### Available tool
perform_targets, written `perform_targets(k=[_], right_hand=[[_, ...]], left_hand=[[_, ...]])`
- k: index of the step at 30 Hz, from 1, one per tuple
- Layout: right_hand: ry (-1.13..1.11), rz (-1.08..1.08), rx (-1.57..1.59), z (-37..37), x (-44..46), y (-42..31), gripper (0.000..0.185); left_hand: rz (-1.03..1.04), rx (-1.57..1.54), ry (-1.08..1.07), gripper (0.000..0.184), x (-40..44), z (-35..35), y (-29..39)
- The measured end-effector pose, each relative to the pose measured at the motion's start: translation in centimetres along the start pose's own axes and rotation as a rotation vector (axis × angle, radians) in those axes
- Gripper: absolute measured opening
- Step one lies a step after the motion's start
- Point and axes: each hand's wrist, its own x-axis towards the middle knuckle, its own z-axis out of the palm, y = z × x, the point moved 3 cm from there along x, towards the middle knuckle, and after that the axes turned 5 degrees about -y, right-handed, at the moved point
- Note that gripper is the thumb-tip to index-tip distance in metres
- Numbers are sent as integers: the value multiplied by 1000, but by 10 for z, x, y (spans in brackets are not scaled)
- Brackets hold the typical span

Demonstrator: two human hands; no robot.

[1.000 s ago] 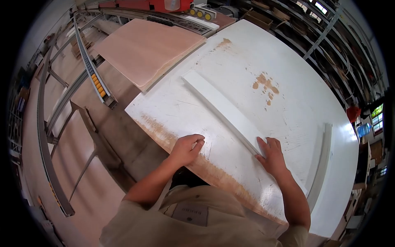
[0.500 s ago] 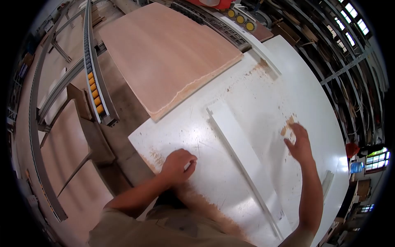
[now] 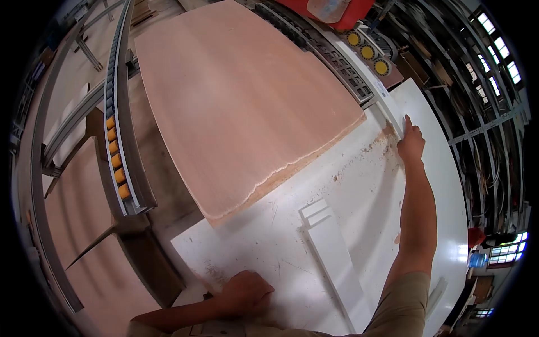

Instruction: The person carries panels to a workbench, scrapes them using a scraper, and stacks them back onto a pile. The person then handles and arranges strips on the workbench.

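At the right, my right hand [image 3: 411,141] closes on the near end of a long white strip [image 3: 387,106] that comes out along the black guide rail. Its index finger lies stretched along the strip. My left hand [image 3: 247,293] is curled into a loose fist low over the white table [image 3: 269,236], near its front left edge, and nothing shows in it. Several white strips [image 3: 334,253] lie side by side on the table between my arms. A large pinkish-brown wood panel [image 3: 241,106] with a ragged veneer edge overhangs the table's far left part.
Behind the panel run a black guide rail [image 3: 342,64] and a red machine with yellow rollers [image 3: 367,53]. A roller conveyor [image 3: 115,140] stands at left. Sawdust [image 3: 377,140] is scattered on the table. Racks of long stock [image 3: 449,84] line the right side.
My right hand has moved forward from the sawdust patch to the white strip's end. The view has shifted forward. My left hand appears lower, still curled. The white strip reaches farther out.
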Motion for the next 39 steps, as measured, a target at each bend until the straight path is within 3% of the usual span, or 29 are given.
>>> perform_targets(k=[4,6,8,9,11,13,14,15,16,18,19,21,23,26,28,30,39], right_hand=[[94,-41,-28,0,-59,27,85],[77,-22,6,-15,-110,54,85],[39,-132,127,-30,-171,84,82],[-38,-120,220,-43,-207,97,80],[-164,-100,439,-75,-289,113,77],[-351,38,728,-92,-380,120,72],[-478,166,896,-93,-425,122,70],[-592,166,1045,-98,-465,116,64],[-710,167,1196,-100,-507,106,58],[-753,115,1477,-91,-575,90,45],[-764,130,1498,-83,-600,89,45],[-834,-122,1660,-68,-641,77,44],[-824,-120,1645,-63,-668,80,41],[-790,-14,1730,-40,-719,88,40],[-594,-87,1713,-38,-733,94,40],[-572,-87,1711,-39,-744,100,40],[-486,-113,1688,-46,-752,125,38]], left_hand=[[26,86,-3,13,0,4,2],[63,30,123,8,-3,6,1],[105,83,173,4,-4,6,4],[135,138,242,13,-4,6,6],[175,92,346,11,-7,14,-5],[127,-51,297,12,-4,12,-1],[53,-118,243,22,4,7,9],[4,-218,161,45,12,12,12],[8,-454,139,55,23,17,21],[47,-827,43,73,46,27,59],[163,-913,57,60,50,34,85],[144,-907,80,54,48,48,126],[143,-933,156,38,38,59,156],[92,-939,92,38,11,80,181],[78,-910,58,38,-1,88,192],[177,-851,-38,38,-7,93,199],[134,-743,68,38,-26,111,231]])
